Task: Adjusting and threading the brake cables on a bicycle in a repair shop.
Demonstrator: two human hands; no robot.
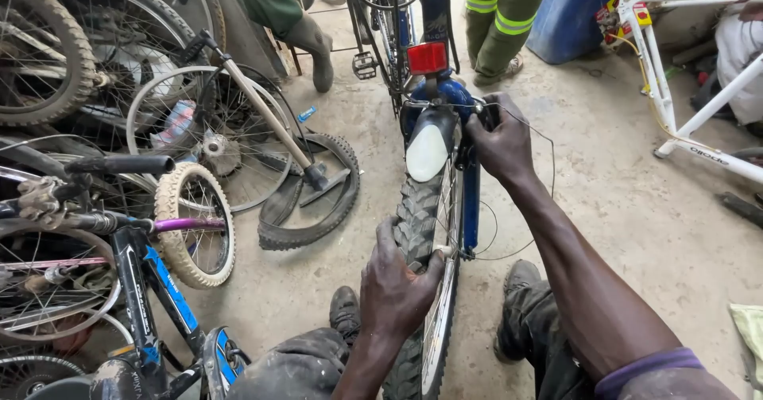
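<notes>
We have the knobbly black rear tyre on its silver rim upright between our knees, seated in the blue bicycle frame, with the white plastic mudguard and a red rectangular reflector above it. Our left hand is wrapped over the tread low down, fingers curled around the tyre and thumb pressed on its side, holding the wheel steady. Our right hand is closed at the top of the blue stay beside the mudguard, pinching the end of a thin bare brake cable that loops out to the right and back down toward the rim. By our judgement we are at the stage of fitting or tensioning that cable at the rear brake; the next move would call for pulling the slack out with the right fingers while the left keeps the wheel from turning. Around us, a loose black tyre lies on the concrete floor beside a wooden-handled hammer, bicycle wheels are stacked to the left, a white bicycle frame stands on the right, and another person's green trouser legs stand beyond.
</notes>
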